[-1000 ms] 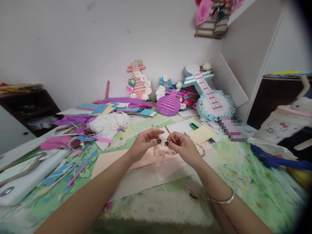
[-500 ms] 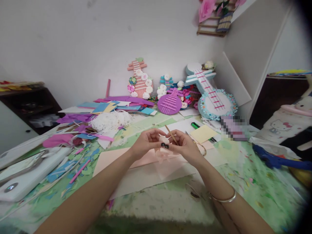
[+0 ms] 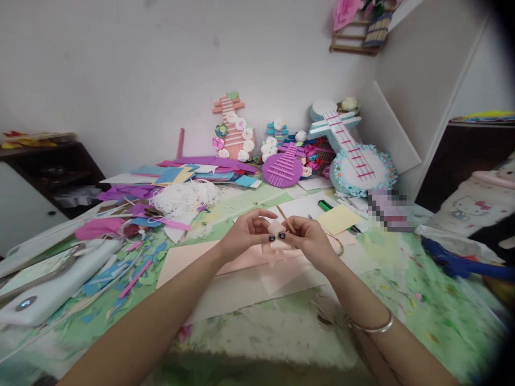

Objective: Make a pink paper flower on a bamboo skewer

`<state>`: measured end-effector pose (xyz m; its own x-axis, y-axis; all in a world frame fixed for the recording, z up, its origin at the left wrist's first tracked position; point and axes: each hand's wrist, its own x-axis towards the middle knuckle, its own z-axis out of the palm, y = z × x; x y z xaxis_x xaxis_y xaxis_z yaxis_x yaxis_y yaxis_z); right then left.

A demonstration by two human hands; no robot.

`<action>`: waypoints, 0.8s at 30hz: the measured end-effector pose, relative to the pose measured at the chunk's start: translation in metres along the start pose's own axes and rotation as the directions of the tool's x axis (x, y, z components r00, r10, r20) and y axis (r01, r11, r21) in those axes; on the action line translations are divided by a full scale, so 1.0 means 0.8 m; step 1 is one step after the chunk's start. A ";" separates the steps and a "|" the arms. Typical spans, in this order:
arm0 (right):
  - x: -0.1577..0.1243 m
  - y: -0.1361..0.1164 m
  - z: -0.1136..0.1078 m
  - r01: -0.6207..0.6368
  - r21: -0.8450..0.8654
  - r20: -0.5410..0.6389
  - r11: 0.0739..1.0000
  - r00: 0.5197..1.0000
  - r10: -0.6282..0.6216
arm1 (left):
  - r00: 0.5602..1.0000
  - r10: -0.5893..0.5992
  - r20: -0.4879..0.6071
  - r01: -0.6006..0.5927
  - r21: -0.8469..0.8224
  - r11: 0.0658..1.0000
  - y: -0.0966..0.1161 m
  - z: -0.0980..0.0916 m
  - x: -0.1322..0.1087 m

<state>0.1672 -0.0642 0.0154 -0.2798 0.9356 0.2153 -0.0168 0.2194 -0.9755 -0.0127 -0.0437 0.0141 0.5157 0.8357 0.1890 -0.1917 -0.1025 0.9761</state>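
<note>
In the middle of the head view my left hand pinches a small piece of pale pink paper between thumb and fingers. My right hand holds the other side of this paper, its thumb close to the left thumb. A thin wooden stick slants up out of my right hand's fingers. Below the hands lie a pale pink sheet and a translucent pinkish piece. Scissors with a gold handle lie partly hidden behind my right hand.
Yellow paper and a green-handled tool lie behind the right hand. White string, scraps and a phone are on the left. Decorated paper instruments lean at the wall. A blue tool lies right.
The view has shifted slightly. Both hands still hold the pink paper and the stick; the paper has turned a little and the thumbs are slightly farther apart.
</note>
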 end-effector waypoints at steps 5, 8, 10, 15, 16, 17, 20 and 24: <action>-0.003 -0.007 0.003 -0.042 -0.003 0.024 0.999 0.999 0.042 | 1.000 0.014 -0.002 -0.014 -0.005 1.000 0.000 -0.002 0.000; -0.004 -0.009 0.004 -0.028 -0.019 0.026 0.999 0.999 0.029 | 1.000 0.027 0.011 -0.027 -0.020 0.999 -0.001 -0.002 -0.001; -0.004 -0.009 0.004 -0.037 -0.020 0.030 0.999 0.999 0.038 | 0.999 0.037 0.017 -0.037 -0.021 0.999 -0.002 -0.002 -0.001; -0.003 -0.007 0.003 0.002 -0.014 0.039 1.000 0.999 -0.001 | 0.998 0.055 -0.014 -0.055 -0.020 0.998 -0.003 -0.002 0.000; -0.002 -0.008 0.003 0.018 -0.017 0.041 1.000 0.999 -0.017 | 0.998 0.055 -0.019 -0.056 -0.019 0.998 -0.002 -0.002 0.000; -0.002 -0.008 0.003 0.034 -0.019 0.045 0.999 0.998 -0.033 | 0.998 0.057 -0.021 -0.057 -0.019 0.998 -0.001 -0.002 0.000; -0.001 -0.008 0.002 0.063 -0.031 0.054 0.998 0.997 -0.061 | 0.998 0.059 -0.023 -0.060 -0.022 0.998 0.002 -0.002 0.000; -0.001 -0.005 0.001 0.047 -0.092 0.051 0.995 0.998 -0.042 | 0.997 0.070 -0.022 -0.069 0.010 0.998 0.004 -0.002 0.000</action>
<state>0.1669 -0.0663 0.0193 -0.3271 0.9103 0.2539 0.0583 0.2876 -0.9560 -0.0149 -0.0430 0.0169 0.4826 0.8382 0.2540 -0.2188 -0.1655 0.9616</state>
